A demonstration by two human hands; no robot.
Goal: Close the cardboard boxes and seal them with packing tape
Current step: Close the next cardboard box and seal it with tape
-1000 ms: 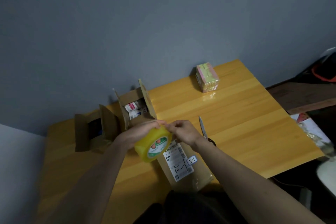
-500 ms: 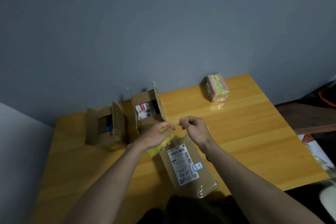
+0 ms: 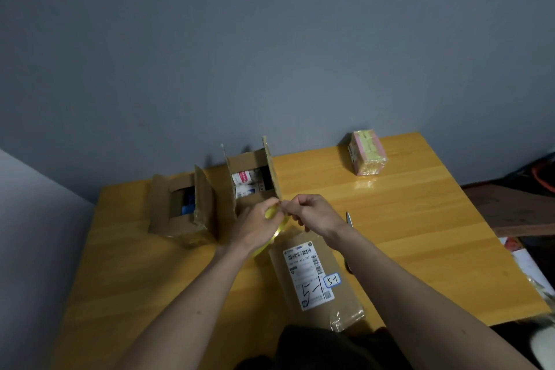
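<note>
A closed cardboard box (image 3: 315, 279) with a white shipping label lies flat at the table's near edge. My left hand (image 3: 258, 224) grips a yellow tape roll (image 3: 277, 227) just beyond the box's far end. My right hand (image 3: 312, 215) pinches at the roll's edge, touching the left fingers; the tape end itself is too small to make out. Two open cardboard boxes stand behind: one (image 3: 252, 180) with white packets inside and flaps upright, one (image 3: 180, 204) further left with blue items inside.
Scissors (image 3: 349, 221) lie on the yellow wooden table (image 3: 420, 234) right of my right wrist, mostly hidden by the arm. A pink and yellow wrapped pack (image 3: 368, 152) sits at the far right. A grey wall runs behind. Clutter lies off the table's right edge.
The roll turned from showing its face to edge-on. My right hand moved a little away from the roll and has come back to its edge. The camera tilted up.
</note>
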